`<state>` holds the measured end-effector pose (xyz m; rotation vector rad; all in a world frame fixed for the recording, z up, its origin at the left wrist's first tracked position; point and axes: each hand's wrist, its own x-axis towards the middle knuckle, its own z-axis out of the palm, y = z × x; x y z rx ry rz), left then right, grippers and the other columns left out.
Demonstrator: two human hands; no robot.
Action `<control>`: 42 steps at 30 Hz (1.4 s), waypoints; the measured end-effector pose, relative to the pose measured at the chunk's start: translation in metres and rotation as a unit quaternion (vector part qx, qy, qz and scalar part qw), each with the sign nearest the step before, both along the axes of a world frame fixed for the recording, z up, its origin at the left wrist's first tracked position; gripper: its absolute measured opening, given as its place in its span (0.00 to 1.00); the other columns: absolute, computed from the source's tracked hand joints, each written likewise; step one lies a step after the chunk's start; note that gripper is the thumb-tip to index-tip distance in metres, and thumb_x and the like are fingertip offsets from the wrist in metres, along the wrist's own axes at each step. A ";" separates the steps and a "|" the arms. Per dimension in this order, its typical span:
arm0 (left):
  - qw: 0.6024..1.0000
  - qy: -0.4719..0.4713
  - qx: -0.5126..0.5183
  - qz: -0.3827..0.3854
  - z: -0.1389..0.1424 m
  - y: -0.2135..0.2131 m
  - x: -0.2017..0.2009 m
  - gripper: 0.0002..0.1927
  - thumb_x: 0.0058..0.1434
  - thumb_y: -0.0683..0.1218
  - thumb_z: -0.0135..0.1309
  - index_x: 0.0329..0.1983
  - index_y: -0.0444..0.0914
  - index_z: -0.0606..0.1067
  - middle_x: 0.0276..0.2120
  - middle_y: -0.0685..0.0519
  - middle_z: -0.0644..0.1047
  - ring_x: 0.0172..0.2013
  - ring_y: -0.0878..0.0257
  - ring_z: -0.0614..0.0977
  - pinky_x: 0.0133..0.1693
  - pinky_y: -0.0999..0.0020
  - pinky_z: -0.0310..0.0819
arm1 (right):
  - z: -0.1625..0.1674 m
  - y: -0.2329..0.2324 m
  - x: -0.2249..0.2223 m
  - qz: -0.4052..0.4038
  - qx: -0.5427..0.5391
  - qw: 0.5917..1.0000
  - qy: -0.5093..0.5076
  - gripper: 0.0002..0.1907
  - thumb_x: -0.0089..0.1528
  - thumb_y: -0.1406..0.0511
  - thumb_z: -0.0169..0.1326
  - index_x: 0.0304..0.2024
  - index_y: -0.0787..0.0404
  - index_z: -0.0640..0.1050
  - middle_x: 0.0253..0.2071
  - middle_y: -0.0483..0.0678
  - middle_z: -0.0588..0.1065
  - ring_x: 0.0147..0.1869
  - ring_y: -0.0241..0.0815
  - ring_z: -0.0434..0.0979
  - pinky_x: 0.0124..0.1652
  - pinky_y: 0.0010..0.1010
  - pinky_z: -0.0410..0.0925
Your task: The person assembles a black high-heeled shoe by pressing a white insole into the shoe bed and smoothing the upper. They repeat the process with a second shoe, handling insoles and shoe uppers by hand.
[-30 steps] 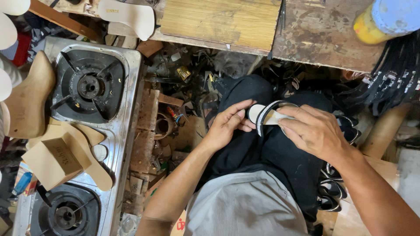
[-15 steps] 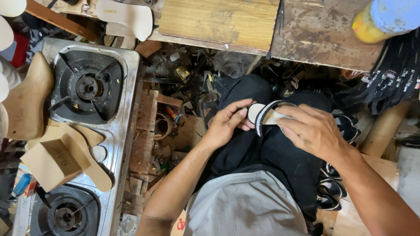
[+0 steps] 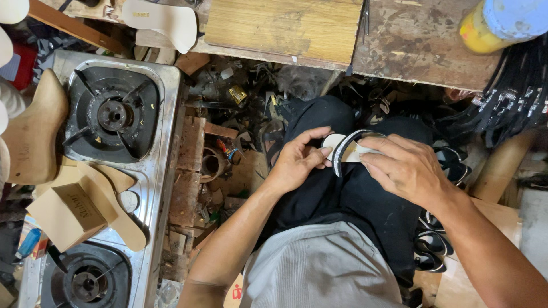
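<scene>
Sandal sole [image 3: 342,149] — both hands' grip, lap-level

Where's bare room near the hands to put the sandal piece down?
Bare wood shows on the light plank and the dark board beyond the knees, between the sole and the yellow bottle. The floor between the stove and the left hand is crowded with scraps. Right of the right hand, black straps crowd in.

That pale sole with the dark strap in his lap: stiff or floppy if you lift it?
Probably light and a bit bendy: the sole looks thin, pinched between the left hand and right hand. The strap arches over it, so likely floppy. Flat, so unlikely to roll.
</scene>
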<state>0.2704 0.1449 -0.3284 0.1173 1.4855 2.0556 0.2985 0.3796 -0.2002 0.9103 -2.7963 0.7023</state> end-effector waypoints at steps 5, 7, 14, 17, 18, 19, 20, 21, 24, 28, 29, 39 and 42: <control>0.999 0.028 0.015 0.001 0.001 0.006 0.006 0.15 0.70 0.38 0.53 0.59 0.36 0.74 0.43 0.51 0.77 0.36 0.70 0.80 0.40 0.74 0.78 | -0.011 0.005 0.008 -0.011 0.004 1.000 -0.012 0.08 0.53 0.70 0.64 0.35 0.61 0.82 0.47 0.48 0.79 0.41 0.48 0.79 0.38 0.37 0.72; 0.994 0.109 0.008 -0.001 0.003 0.007 0.010 0.09 0.71 0.36 0.50 0.51 0.33 0.79 0.58 0.50 0.73 0.38 0.68 0.80 0.42 0.73 0.79 | -0.013 0.010 0.013 -0.024 -0.030 0.998 -0.039 0.09 0.53 0.69 0.64 0.36 0.62 0.82 0.48 0.48 0.78 0.42 0.48 0.80 0.39 0.36 0.72; 0.996 0.081 -0.025 -0.021 0.010 0.014 0.011 0.11 0.68 0.35 0.50 0.51 0.33 0.79 0.60 0.49 0.71 0.38 0.68 0.81 0.41 0.73 0.81 | -0.018 0.039 0.021 -0.285 -0.100 0.900 -0.313 0.14 0.57 0.65 0.65 0.45 0.60 0.81 0.39 0.49 0.81 0.35 0.41 0.80 0.34 0.31 0.72; 0.995 0.089 -0.036 -0.036 0.011 0.016 0.010 0.11 0.68 0.35 0.51 0.51 0.33 0.79 0.60 0.49 0.71 0.38 0.68 0.81 0.41 0.73 0.81 | -0.026 0.056 0.022 -0.346 -0.153 0.829 -0.411 0.12 0.59 0.66 0.64 0.44 0.62 0.80 0.34 0.49 0.81 0.32 0.36 0.78 0.28 0.30 0.70; 0.994 0.092 -0.036 -0.041 0.012 0.017 0.010 0.11 0.69 0.35 0.51 0.52 0.33 0.79 0.60 0.49 0.71 0.39 0.68 0.81 0.41 0.73 0.81 | -0.030 0.060 0.022 -0.332 -0.183 0.827 -0.415 0.12 0.59 0.66 0.63 0.43 0.64 0.80 0.34 0.49 0.80 0.32 0.33 0.77 0.27 0.29 0.69; 0.994 0.095 -0.037 -0.044 0.012 0.018 0.010 0.11 0.69 0.36 0.51 0.52 0.33 0.79 0.60 0.49 0.71 0.39 0.68 0.81 0.41 0.73 0.81 | -0.034 0.064 0.023 -0.325 -0.207 0.824 -0.417 0.12 0.59 0.66 0.63 0.44 0.64 0.79 0.34 0.48 0.80 0.32 0.33 0.76 0.27 0.28 0.69; 0.994 0.095 -0.038 -0.045 0.013 0.019 0.010 0.11 0.69 0.36 0.51 0.52 0.33 0.79 0.60 0.49 0.71 0.40 0.68 0.81 0.42 0.73 0.81 | -0.038 0.066 0.023 -0.317 -0.230 0.820 -0.418 0.13 0.59 0.66 0.63 0.45 0.64 0.78 0.34 0.47 0.80 0.32 0.32 0.76 0.27 0.28 0.68; 0.994 0.095 -0.039 -0.046 0.014 0.020 0.010 0.11 0.69 0.36 0.51 0.52 0.33 0.79 0.60 0.49 0.72 0.40 0.67 0.81 0.42 0.72 0.81 | -0.041 0.068 0.025 -0.309 -0.253 0.815 -0.419 0.14 0.59 0.66 0.62 0.45 0.64 0.77 0.34 0.46 0.79 0.33 0.31 0.75 0.26 0.28 0.68; 0.992 0.108 -0.054 -0.047 0.017 0.022 0.010 0.11 0.69 0.37 0.51 0.52 0.32 0.79 0.59 0.49 0.72 0.41 0.67 0.82 0.42 0.72 0.81 | -0.046 0.069 0.029 -0.278 -0.218 0.879 -0.319 0.17 0.57 0.67 0.66 0.46 0.65 0.77 0.37 0.44 0.79 0.37 0.30 0.77 0.33 0.25 0.72; 0.989 0.120 -0.065 -0.051 0.023 0.023 0.009 0.11 0.70 0.37 0.50 0.52 0.32 0.79 0.59 0.50 0.72 0.41 0.67 0.82 0.42 0.72 0.82 | -0.043 0.063 0.034 -0.337 -0.187 0.863 -0.326 0.18 0.55 0.67 0.66 0.47 0.63 0.78 0.36 0.48 0.80 0.35 0.36 0.78 0.33 0.32 0.71; 0.988 0.124 -0.070 -0.051 0.023 0.023 0.009 0.11 0.70 0.37 0.50 0.52 0.33 0.79 0.59 0.50 0.72 0.41 0.67 0.82 0.43 0.72 0.81 | -0.041 0.060 0.036 -0.321 -0.163 0.890 -0.279 0.18 0.55 0.67 0.67 0.46 0.63 0.78 0.37 0.50 0.80 0.37 0.39 0.80 0.35 0.32 0.72; 0.999 0.028 0.017 -0.002 0.002 0.021 0.012 0.17 0.70 0.39 0.46 0.62 0.36 0.67 0.52 0.51 0.77 0.38 0.66 0.82 0.42 0.71 0.79 | -0.037 0.050 0.042 -0.260 -0.118 0.951 -0.118 0.19 0.57 0.66 0.66 0.48 0.65 0.78 0.42 0.55 0.79 0.42 0.52 0.82 0.40 0.37 0.73; 1.000 0.027 -0.013 -0.002 -0.003 0.022 0.013 0.17 0.72 0.40 0.48 0.63 0.34 0.68 0.48 0.50 0.79 0.37 0.67 0.82 0.41 0.72 0.78 | -0.039 0.048 0.042 -0.291 -0.116 0.937 -0.155 0.19 0.57 0.66 0.66 0.49 0.64 0.78 0.41 0.55 0.80 0.37 0.50 0.82 0.37 0.37 0.72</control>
